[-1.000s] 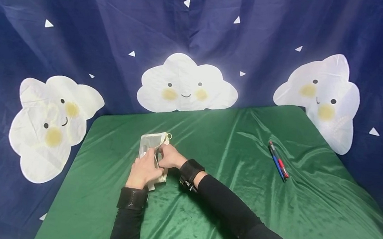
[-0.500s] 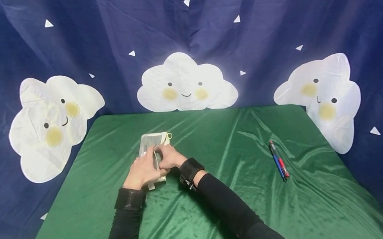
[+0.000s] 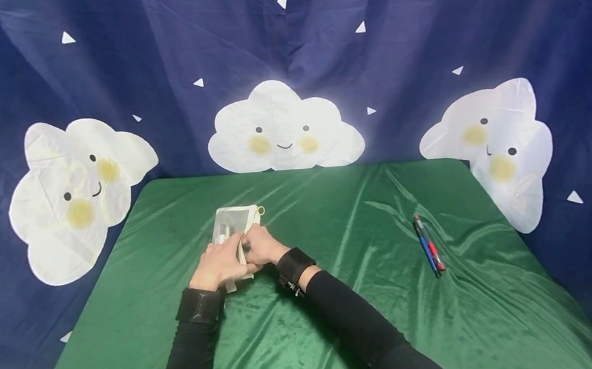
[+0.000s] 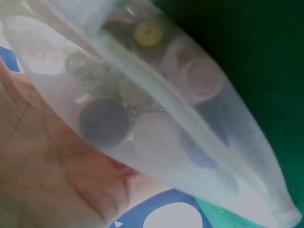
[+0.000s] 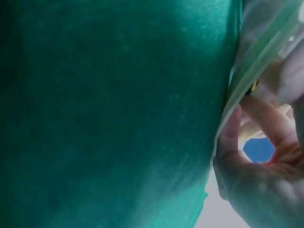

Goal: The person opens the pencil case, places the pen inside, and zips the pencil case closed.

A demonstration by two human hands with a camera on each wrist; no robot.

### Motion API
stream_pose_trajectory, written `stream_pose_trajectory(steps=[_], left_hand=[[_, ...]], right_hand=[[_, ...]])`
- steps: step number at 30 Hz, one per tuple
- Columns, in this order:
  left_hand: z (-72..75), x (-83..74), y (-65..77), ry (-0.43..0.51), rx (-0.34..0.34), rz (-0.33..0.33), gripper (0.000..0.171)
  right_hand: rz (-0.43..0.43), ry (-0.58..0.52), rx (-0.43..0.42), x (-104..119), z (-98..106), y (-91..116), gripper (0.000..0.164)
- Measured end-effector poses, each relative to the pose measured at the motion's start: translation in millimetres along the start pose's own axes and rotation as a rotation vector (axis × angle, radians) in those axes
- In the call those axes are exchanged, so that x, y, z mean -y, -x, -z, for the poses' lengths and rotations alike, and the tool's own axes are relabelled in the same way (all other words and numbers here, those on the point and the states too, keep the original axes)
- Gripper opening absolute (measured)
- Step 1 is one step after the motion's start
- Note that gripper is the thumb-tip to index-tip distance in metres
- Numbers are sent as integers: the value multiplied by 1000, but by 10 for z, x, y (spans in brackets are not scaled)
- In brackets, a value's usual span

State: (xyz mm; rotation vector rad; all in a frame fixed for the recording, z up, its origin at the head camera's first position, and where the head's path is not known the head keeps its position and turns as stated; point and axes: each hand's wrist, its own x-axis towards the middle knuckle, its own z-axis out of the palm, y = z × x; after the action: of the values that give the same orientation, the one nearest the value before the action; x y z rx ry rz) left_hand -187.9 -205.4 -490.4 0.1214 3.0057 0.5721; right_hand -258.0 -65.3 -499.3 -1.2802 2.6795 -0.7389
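Observation:
A translucent zip pouch [image 3: 234, 220] with a pale zipper edge and a metal ring stands on the green cloth. My left hand [image 3: 218, 264] grips its near side, the thumb hooked at the open zipper edge. In the left wrist view the palm [image 4: 52, 161] lies along the pouch wall [image 4: 161, 171]; blurred round ends, one dark [image 4: 104, 122] and one yellow [image 4: 148, 33], show through it. My right hand [image 3: 263, 246] reaches into the mouth from the right, its fingertips hidden inside. Beside its fingers [image 5: 290, 78] in the right wrist view is a small yellow-and-black bit [image 5: 253, 88].
Two pens, a red one [image 3: 433, 252] and a blue one [image 3: 427, 255], lie side by side at the right on the wrinkled green cloth [image 3: 325, 309]. A dark blue curtain [image 3: 313, 34] printed with white clouds hangs behind the table.
My right hand's fingers have bent further into the pouch mouth. The left hand has kept its grip with a slight shift, and the pens have stayed where they lay.

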Motion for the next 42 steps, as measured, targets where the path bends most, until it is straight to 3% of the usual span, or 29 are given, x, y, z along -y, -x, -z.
stream_pose_trajectory(steps=[6,10,15,21,32,36,42], left_hand=[[-17,22,-7,-5,-20,-1,58],[-24,44,-10,4,-28,2,50],[-17,54,-33,29,0,12,56],[1,57,-43,42,26,23,58],[-12,51,-19,10,14,23,49],[-8,44,-14,12,2,33,49],[-4,31,-14,7,-3,31,47]], right_hand=[[-18,-72,156,23,92,-2,9],[-66,-136,174,11,166,7,15],[-119,-177,64,-9,291,33,19],[-91,-160,-115,-26,453,97,22],[-97,35,-403,-164,749,432,29],[-123,105,-463,-336,850,638,29],[-193,153,-481,-662,977,1040,28]])
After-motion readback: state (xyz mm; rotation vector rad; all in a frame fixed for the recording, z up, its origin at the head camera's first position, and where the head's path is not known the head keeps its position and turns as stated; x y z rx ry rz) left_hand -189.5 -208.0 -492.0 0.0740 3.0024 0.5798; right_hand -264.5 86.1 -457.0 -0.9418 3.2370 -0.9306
